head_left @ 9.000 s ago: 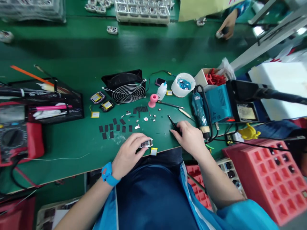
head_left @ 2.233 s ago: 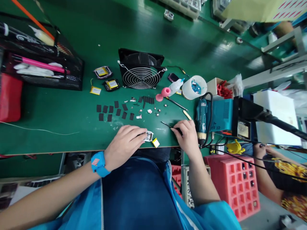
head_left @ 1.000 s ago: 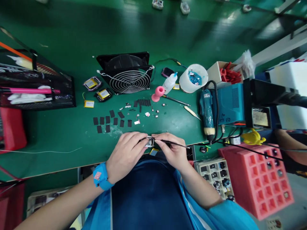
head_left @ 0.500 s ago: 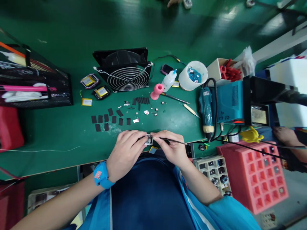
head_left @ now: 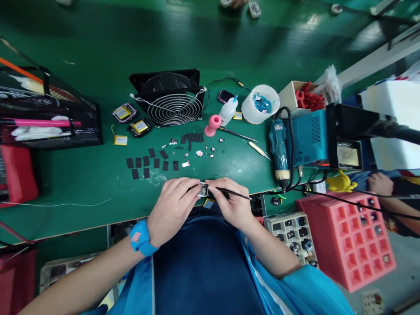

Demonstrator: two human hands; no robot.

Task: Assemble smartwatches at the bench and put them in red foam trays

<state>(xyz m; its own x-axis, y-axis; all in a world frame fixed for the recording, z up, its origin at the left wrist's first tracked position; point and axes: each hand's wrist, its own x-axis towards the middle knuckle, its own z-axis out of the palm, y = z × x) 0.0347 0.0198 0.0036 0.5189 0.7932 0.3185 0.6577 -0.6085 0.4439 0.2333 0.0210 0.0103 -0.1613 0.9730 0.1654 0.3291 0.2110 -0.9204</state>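
My left hand (head_left: 173,203) is closed around a small silver and white device (head_left: 202,190) at the near edge of the green table (head_left: 82,183). My right hand (head_left: 231,201) pinches thin black tweezers (head_left: 234,193), whose tips touch the device. A small yellow battery (head_left: 208,202) hangs just below the device. A blue wristband (head_left: 141,237) sits on my left wrist.
Black pads (head_left: 152,164), tiny parts (head_left: 200,153), a fan (head_left: 172,105), yellow batteries (head_left: 131,127), a pink stand (head_left: 211,125), a glue bottle (head_left: 228,111), a white cup (head_left: 260,104) and a blue screwdriver (head_left: 278,148) lie ahead. Red trays (head_left: 348,236) stand right, beside another person's hand (head_left: 377,183).
My right hand lifted the tweezers from the table on the right and brought them to the device in my left hand. Over the last second both hands stay together.
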